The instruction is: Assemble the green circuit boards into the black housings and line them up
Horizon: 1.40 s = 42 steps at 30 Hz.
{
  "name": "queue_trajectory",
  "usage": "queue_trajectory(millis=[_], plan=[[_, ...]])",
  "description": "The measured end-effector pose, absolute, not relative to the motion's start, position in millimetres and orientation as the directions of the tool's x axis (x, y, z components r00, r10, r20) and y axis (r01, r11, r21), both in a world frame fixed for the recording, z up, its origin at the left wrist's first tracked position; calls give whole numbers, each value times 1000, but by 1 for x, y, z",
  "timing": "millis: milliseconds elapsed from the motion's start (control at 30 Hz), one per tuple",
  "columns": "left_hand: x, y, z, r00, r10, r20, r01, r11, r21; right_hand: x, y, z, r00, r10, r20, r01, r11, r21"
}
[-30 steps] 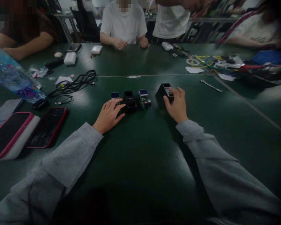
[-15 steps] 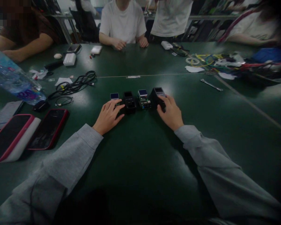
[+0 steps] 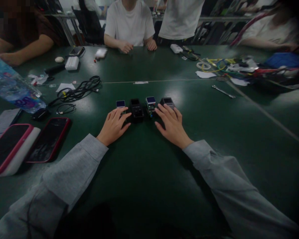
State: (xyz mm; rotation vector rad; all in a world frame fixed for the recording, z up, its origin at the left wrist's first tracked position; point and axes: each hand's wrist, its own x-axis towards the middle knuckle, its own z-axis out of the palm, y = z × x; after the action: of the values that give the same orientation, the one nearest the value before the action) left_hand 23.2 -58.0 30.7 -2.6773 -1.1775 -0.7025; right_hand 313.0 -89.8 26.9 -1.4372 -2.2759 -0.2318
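Well, left hand (image 3: 114,126) and right hand (image 3: 171,127) mid-frame, loosely spread, no firm grip visible; any leftward sweep by the right could snag the exposed circuit board (image 3: 149,105).

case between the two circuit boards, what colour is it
Black; the case shows best in the head view.
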Motion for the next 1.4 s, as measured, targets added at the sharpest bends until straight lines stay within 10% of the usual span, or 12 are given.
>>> queue_trajectory(millis=[400, 700, 1400], plan=[[24, -58, 31, 578, 667, 471, 726, -683, 76, 312, -93, 28, -358, 817, 453, 880, 457, -130], [23, -59, 32, 582, 664, 470, 723, -687, 76, 330, -78, 15, 15, 807, 590, 886, 263, -382], [22, -59, 30, 580, 659, 478, 720, -690, 78, 342, -65, 7, -7, 842, 540, 810, 321, -490]])
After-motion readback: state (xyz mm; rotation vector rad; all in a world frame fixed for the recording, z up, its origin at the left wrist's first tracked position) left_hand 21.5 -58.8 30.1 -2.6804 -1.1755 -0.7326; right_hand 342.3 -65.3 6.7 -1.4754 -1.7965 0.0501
